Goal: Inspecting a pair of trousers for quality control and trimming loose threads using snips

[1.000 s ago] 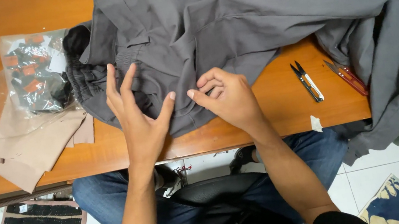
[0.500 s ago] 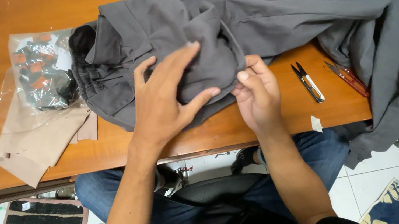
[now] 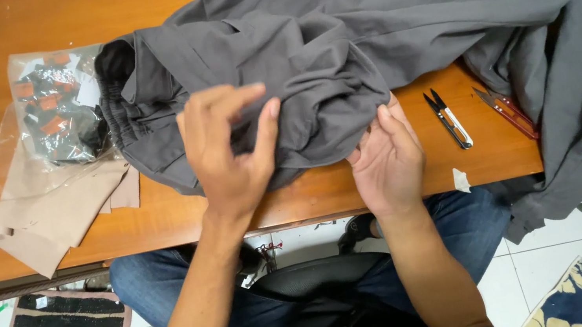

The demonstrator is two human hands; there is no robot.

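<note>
Large grey fabric garment (image 3: 380, 36) sprawls over the orange wooden surface (image 3: 42, 16), its bunched near fold at the front edge; left hand (image 3: 226, 155) fingers pinch that fold, lifting it for a look. Right hand (image 3: 385, 163) lies palm-up, fingers loosely open, tips tucked under the fold's edge to prop it; black thread snips (image 3: 447, 118) sit just beside, within reach.

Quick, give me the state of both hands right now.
Left hand: closed, pinching a fold of the grey fabric garment.
Right hand: open, palm up, fingers under the garment's edge.
</note>
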